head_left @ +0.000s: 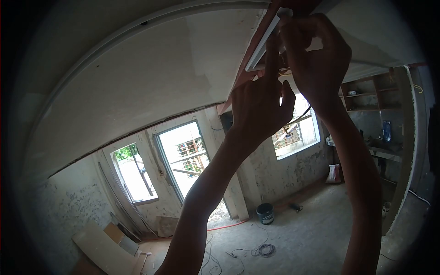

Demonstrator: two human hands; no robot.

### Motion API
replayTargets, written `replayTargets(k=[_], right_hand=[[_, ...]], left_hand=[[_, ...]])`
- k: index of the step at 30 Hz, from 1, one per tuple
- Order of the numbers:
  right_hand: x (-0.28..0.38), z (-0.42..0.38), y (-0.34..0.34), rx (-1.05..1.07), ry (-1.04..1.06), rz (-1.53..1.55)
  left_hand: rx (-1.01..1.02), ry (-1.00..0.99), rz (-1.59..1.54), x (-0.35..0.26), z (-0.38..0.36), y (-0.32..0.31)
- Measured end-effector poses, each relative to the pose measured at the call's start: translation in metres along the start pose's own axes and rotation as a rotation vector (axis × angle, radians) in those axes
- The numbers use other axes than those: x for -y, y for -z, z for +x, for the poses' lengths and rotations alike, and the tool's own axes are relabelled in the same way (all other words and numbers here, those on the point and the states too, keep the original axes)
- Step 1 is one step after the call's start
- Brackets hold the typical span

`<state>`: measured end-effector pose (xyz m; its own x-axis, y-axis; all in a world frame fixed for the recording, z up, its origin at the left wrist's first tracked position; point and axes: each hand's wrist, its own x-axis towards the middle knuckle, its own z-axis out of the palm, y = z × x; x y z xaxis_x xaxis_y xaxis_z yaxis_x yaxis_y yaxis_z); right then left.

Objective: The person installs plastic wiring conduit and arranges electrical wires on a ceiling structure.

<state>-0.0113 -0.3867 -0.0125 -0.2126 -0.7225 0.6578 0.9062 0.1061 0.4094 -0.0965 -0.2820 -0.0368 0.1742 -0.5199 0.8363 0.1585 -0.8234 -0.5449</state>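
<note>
Overhead, a white strip (262, 47) like a trim or channel piece runs along a reddish-brown beam (241, 78) at the ceiling. My left hand (259, 107) reaches up beneath it, index finger stretched toward the strip and thumb apart; it grips nothing I can see. My right hand (319, 62) is higher, thumb and fingers pinched together by the strip's upper end. What sits in that pinch is hidden by the fingers and shadow. Thin yellowish wires (285, 72) show behind the hands.
Far below on the concrete floor are a dark bucket (265, 214), a coiled cable (266, 250) and a red line (233, 225). Loose boards (103, 247) lean at lower left. A doorway (183, 146) and windows (298, 130) open the far wall; shelves (366, 95) stand right.
</note>
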Motion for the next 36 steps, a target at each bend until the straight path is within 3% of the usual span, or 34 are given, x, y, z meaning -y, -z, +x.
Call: replayTargets(k=[4,7,10,13,19,25,28,31,34,36], right_hand=[[-0.004,-0.002,0.001,0.026,0.098,-0.052],[0.003,0.001,-0.001,-0.014,-0.021,-0.010],[-0.007,-0.008,-0.005,0.043,0.115,-0.145],[-0.001,-0.006,0.003,0.042,-0.045,-0.048],[-0.003,-0.008,-0.003,0.098,0.041,-0.152],[0.000,-0.009,-0.005,0.094,-0.074,0.005],[-0.002,-0.007,-0.013,0.009,0.103,-0.059],[-0.004,-0.011,-0.014,0.074,0.148,-0.083],[0.002,-0.003,-0.005,0.021,0.025,0.017],[0.002,-0.006,-0.011,0.074,0.081,-0.048]], left_hand=[[0.012,0.018,0.010,-0.001,0.000,0.001],[-0.005,0.024,0.014,0.001,-0.001,0.000],[0.061,0.067,0.003,0.000,0.000,0.003],[0.040,0.068,0.002,-0.005,0.000,-0.001],[0.024,0.056,-0.118,0.005,-0.005,-0.003],[0.115,0.189,-0.152,0.011,-0.017,-0.006],[0.026,0.126,-0.166,0.016,-0.019,-0.011],[0.024,0.142,-0.150,0.010,-0.017,-0.007],[0.036,0.156,-0.152,0.010,-0.017,-0.010],[0.042,0.165,-0.157,0.015,-0.017,-0.006]])
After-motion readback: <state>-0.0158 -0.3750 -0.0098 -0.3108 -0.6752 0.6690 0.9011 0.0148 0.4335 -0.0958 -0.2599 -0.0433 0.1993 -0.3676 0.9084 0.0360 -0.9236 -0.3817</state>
